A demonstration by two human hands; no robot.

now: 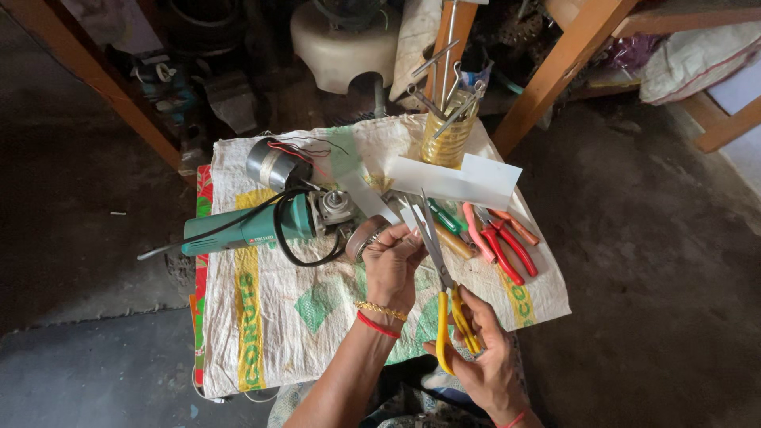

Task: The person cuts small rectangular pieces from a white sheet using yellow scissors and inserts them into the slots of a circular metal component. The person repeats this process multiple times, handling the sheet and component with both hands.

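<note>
A white woven plastic sack point(269, 333) with yellow and green printed bands covered the low work surface; a folded white paper strip point(452, 181) lay across its far side, just near of a clear plastic jar point(449, 139) of metal tools. Yellow-handled steel scissors point(441, 273) sat at centre, long axis near-to-far, blades part open, tips pointing far. The right hand point(483, 361) gripped the handles, while the left hand point(392, 265) pinched a narrow white paper strip point(406, 218) beside the blades.

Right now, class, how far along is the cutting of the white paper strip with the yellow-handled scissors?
Done: the tools are laid out on the woven sack, the green angle grinder lying aside. In hand: the left hand holds the white paper strip, while the right hand works the yellow-handled scissors, blades open at the strip's lower edge. Left: no finished cut shows, so the cutting itself.
</note>
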